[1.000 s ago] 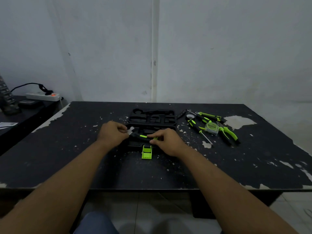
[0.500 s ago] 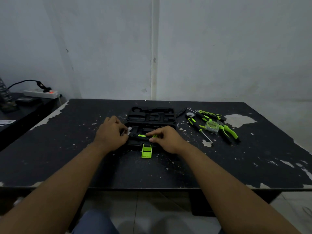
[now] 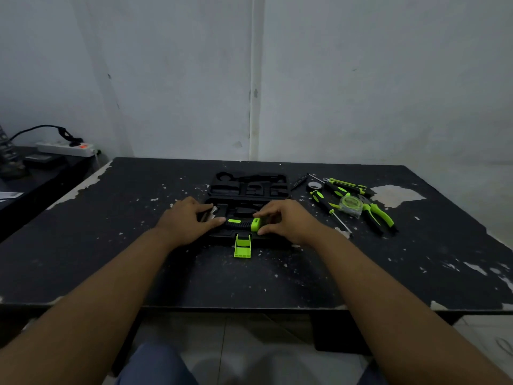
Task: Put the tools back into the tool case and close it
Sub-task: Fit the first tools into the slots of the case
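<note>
Both hands worked one tool: the left hand [image 3: 186, 221] pressed its metal head and the right hand [image 3: 286, 220] pinched the green-black hammer [image 3: 241, 224] handle into the near half of the open tool case [image 3: 249, 187]. Other recesses looked unfilled. Pliers [image 3: 379, 215], screwdrivers [image 3: 344, 186], tape measure [image 3: 350, 204] and tape roll [image 3: 314, 185] waited on the counter [image 3: 430, 259], right of the case; nothing blocked them.

Head-worn view, down over table [image 3: 111, 259]

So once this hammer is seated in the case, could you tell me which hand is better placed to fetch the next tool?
The right hand, I would say. The remaining tools all lie on the table to the right of the open tool case, beside that hand; the left hand would have to cross over the case.
</note>
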A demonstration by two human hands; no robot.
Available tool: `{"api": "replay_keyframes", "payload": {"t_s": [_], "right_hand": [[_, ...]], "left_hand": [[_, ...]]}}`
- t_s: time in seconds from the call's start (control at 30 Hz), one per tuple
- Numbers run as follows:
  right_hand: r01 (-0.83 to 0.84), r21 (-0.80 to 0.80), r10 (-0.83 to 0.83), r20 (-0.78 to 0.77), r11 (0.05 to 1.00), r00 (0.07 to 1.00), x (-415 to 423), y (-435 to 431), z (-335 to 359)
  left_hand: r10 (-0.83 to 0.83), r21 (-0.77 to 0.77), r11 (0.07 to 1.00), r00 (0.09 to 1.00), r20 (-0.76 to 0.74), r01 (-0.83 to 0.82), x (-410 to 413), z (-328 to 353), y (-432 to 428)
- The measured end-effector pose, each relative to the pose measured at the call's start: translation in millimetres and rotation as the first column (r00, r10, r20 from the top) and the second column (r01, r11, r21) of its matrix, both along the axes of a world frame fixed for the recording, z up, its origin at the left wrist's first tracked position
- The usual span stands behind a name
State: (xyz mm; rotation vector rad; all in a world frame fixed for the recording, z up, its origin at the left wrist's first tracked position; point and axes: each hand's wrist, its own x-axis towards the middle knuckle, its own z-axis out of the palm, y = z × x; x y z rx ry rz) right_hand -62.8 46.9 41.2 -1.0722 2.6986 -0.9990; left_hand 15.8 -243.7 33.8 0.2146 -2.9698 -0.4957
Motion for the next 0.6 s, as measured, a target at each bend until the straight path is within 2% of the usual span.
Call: {"api": "replay_keyframes", "payload": {"t_s": [0.23,0.6], "right_hand": [[-0.036,0.048,0.043,-0.146,0.998,0.988,3.9,-8.3,-3.6],[-0.025,0.119,0.05,-0.212,0.993,0.976,7.6,-8.6,-6.8]], "left_hand": [[-0.03,-0.052,0.998,0.999,0.042,0.032,-6.5,9.5,1.2],[-0.042,-0.168,0.983,0.979,0.201,0.076,-14.4,37.3,15.7]]}}
